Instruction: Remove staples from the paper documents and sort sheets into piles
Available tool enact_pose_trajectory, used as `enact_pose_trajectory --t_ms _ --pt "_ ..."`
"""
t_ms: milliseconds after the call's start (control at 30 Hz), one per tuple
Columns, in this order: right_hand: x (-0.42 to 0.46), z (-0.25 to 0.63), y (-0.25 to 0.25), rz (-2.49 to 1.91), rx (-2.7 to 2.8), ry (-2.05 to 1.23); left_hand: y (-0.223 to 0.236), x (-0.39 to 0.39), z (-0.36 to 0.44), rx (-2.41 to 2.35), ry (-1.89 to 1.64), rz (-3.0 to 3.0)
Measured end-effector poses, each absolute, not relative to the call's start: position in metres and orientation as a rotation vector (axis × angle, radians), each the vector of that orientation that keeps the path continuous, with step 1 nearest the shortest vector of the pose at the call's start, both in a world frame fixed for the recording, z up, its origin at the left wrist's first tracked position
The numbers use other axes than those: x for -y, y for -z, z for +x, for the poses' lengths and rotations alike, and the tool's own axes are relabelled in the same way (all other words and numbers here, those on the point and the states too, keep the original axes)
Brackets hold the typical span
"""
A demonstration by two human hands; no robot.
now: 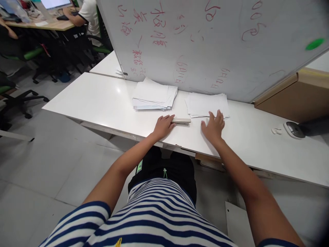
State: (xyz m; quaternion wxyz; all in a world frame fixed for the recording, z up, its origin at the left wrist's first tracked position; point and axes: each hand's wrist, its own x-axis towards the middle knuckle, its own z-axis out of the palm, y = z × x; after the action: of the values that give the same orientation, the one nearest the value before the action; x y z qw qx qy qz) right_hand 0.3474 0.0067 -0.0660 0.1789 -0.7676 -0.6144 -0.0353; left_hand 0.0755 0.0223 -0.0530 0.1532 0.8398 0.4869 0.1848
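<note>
A pale stapler (181,121) lies on the white table in front of me. My left hand (164,127) is closed around its left end. To the right, my right hand (214,126) has its fingers spread, with the fingertips over the near edge of a stack of white paper (207,104); whether they touch the sheets I cannot tell. A thicker, loosely squared pile of paper (154,94) rests beyond my left hand.
A whiteboard (195,44) with red writing stands along the table's back. At the right are a cardboard box (280,92) and a white-and-black device (294,130). Across the room a person (88,19) sits at a desk, near office chairs.
</note>
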Motion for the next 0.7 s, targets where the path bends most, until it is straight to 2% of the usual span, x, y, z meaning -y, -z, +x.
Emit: enact_pose_trajectory --t_ms 200,300,433,567,700 --pt "0.014 0.327 0.075 -2.237 1.700 0.039 0.029 -0.044 0.064 -1.315 -0.946 2.143" --pt "0.011 0.327 0.075 -2.236 1.694 0.048 0.017 -0.085 0.058 -1.441 -1.033 2.263" --pt "0.011 0.327 0.073 -2.259 1.673 0.018 0.013 -0.141 0.051 -1.639 -0.735 2.471" --pt "0.010 0.326 0.071 -2.268 1.673 -0.007 0.017 -0.168 0.045 -1.863 -0.376 2.350" --pt "0.009 0.327 0.071 -2.268 1.676 -0.011 0.023 -0.174 0.038 -1.905 -0.362 2.255"
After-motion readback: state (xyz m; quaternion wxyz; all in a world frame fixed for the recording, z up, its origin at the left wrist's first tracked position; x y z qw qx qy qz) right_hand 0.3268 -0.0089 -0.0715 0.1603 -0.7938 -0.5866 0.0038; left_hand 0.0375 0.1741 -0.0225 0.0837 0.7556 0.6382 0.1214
